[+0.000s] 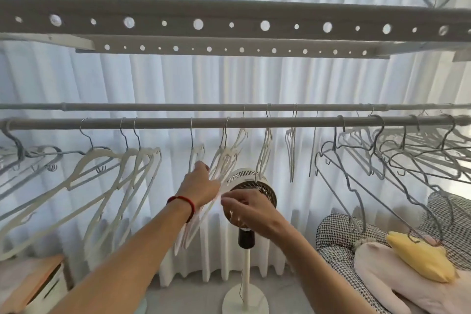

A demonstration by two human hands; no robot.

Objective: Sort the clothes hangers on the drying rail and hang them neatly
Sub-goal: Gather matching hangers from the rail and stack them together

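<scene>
Two grey drying rails run across the view, the near rail (163, 123) and a far rail (163, 106) behind it. White hangers (107, 160) hang tilted at the left, and grey hangers (341, 160) crowd the right. At the middle, a bunch of white hangers (226, 158) hangs from the near rail. My left hand (201, 183), with a red cord on its wrist, presses on this bunch from the left. My right hand (244, 206) pinches the lower edge of the same bunch. A few thin hangers (290, 143) hang on the far rail.
A perforated grey rack bar (229, 23) spans overhead. A standing fan (252, 186) on a white pole is right behind my hands. A houndstooth sofa (331, 237) with pink and yellow cushions sits at the right. A wooden-topped cabinet (33, 278) is at the lower left. White curtains fill the background.
</scene>
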